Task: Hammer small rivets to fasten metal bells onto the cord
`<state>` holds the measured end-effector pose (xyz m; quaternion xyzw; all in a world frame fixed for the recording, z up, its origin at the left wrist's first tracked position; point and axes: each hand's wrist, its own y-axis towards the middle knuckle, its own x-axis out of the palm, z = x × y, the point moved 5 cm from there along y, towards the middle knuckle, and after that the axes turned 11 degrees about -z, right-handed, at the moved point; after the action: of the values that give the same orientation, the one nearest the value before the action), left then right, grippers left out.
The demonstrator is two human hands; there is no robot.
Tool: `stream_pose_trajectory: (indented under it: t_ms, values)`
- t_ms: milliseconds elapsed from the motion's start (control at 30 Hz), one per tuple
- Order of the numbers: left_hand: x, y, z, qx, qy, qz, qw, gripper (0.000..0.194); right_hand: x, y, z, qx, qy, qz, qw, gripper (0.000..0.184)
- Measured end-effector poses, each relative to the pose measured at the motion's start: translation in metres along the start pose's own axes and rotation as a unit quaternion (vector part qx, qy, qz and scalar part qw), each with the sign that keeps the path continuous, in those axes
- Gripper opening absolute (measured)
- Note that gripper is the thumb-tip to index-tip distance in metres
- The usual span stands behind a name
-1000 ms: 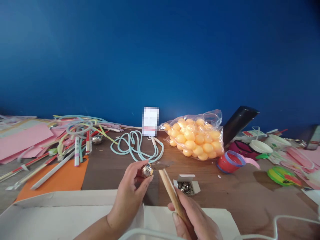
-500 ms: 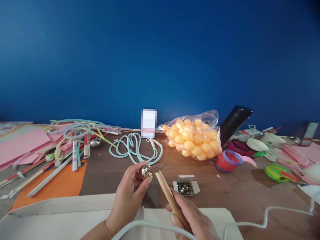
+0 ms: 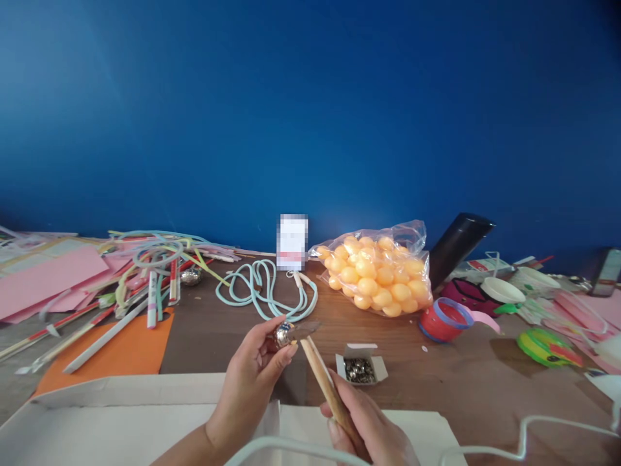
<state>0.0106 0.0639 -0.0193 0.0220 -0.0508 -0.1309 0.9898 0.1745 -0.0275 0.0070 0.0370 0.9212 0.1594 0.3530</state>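
While your left hand (image 3: 252,369) pinches a silver ball (image 3: 281,334) and your right hand (image 3: 371,417) a part-covered wooden handle (image 3: 321,375), bagged orange balls (image 3: 376,275) lie beyond the box (image 3: 381,369).

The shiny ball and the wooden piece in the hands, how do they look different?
The silver ball is round, while the wooden piece is long and narrow. The ball is silvery and shiny; the wooden piece is light brown. The left hand holds the ball, and the right hand holds the wooden piece. Both are held above the table.
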Motion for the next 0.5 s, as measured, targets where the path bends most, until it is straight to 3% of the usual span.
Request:
stream_pose_trajectory:
  t_ms: [333, 500]
  values:
    - [-0.003, 0.002, 0.000, 0.025, 0.069, 0.021, 0.997, 0.047, 0.003, -0.001, 0.007, -0.019, 0.009, -0.006, 1.000, 0.038]
    - [-0.007, 0.001, 0.006, 0.012, 0.040, 0.063, 0.997, 0.050, 0.005, 0.000, 0.021, 0.035, 0.019, -0.017, 0.999, 0.043]
